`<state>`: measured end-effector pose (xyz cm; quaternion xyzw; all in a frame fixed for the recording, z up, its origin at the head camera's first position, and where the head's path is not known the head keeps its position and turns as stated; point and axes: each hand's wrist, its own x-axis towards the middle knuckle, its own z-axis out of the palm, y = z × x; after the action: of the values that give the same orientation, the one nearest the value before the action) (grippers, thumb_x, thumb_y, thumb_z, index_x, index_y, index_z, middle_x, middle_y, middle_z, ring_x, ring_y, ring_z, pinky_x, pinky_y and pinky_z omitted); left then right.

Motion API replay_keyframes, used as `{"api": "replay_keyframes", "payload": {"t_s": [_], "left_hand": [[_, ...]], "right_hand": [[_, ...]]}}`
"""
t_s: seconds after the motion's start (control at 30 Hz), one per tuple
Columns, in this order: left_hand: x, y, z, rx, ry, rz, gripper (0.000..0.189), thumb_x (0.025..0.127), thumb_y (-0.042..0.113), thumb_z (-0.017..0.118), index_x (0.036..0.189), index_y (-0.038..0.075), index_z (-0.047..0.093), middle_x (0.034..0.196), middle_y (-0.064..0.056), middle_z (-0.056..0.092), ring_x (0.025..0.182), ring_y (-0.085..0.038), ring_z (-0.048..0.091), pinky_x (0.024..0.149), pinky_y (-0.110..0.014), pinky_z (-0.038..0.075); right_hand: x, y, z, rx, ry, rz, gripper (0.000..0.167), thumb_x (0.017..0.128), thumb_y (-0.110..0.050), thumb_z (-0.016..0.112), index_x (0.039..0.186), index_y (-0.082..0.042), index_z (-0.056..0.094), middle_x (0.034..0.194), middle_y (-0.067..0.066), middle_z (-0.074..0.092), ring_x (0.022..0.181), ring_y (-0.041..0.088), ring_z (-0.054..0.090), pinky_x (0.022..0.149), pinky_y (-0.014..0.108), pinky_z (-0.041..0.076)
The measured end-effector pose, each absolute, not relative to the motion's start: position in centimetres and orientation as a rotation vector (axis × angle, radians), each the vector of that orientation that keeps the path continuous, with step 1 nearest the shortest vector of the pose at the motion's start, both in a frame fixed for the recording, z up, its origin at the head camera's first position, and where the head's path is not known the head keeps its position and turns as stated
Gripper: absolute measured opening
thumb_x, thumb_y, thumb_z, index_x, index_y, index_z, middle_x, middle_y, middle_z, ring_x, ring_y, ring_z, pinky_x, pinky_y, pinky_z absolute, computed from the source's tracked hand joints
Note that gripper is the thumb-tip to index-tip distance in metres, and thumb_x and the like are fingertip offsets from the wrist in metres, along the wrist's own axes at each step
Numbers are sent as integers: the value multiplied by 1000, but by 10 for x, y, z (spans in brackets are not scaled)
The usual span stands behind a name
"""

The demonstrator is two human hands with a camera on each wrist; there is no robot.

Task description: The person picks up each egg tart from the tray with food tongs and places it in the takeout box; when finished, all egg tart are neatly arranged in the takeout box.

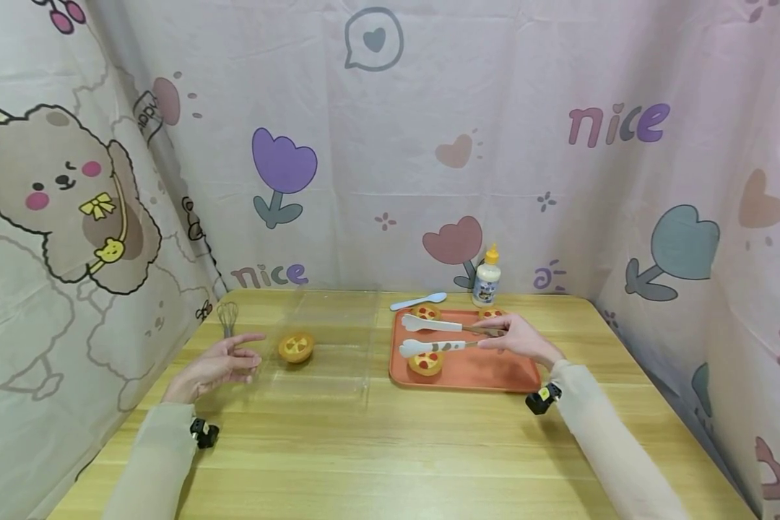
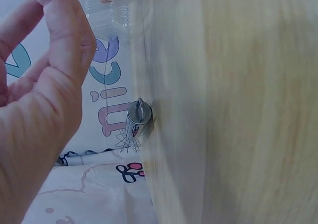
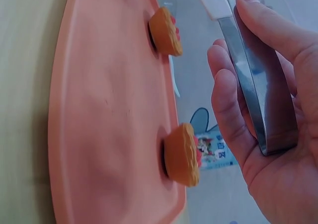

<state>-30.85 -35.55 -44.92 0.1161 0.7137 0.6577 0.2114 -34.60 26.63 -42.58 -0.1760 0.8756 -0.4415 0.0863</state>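
Note:
My right hand grips a pair of tongs by their metal handle. The tongs' white tips stand apart above the left part of an orange tray. Below the nearer tip, on the tray, is a tart with red topping; another tart is at the tray's back left and a third at its back right. My left hand is beside the left edge of a clear plastic box, its fingers loosely bent; whether it touches the plastic I cannot tell. A tart with yellow topping sits inside the box.
A whisk lies behind my left hand. At the back of the wooden table are a pale blue spoon and a bottle with a yellow cap. Printed curtains close off the back and sides.

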Motion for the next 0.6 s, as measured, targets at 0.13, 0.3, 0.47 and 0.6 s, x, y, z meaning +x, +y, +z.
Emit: {"api": "replay_keyframes", "payload": {"t_s": [0.13,0.3,0.47,0.6], "left_hand": [[-308,-355,-448,305,1980,1833,74,97,2,57,154,-2,11,105,-7,64,90,-15,64,74,-28,59],[-308,-355,-448,313,1965,1843,73,97,1,57,154,-1,12,102,-7,64,87,-15,64,72,-28,59],[-307,-355,-449,326,1931,1860,70,97,0,56,154,1,16,100,-6,64,85,-16,64,73,-29,59],[-307,-356,-450,339,1926,1859,67,97,0,55,154,2,18,100,-5,64,85,-15,64,73,-28,59]], "right_hand": [[-346,273,-425,-517,2617,-1293,53,81,-32,80,128,-14,66,128,15,64,72,25,59,71,45,58],[-346,281,-426,-499,2632,-1267,55,80,-32,81,129,-12,66,121,15,67,71,23,59,71,44,58],[-344,289,-426,-500,2628,-1262,55,80,-32,81,128,-10,66,122,15,68,67,14,57,71,41,58],[-344,294,-426,-519,2623,-1247,53,80,-30,81,127,-10,67,117,16,69,62,13,51,68,38,56]]}}
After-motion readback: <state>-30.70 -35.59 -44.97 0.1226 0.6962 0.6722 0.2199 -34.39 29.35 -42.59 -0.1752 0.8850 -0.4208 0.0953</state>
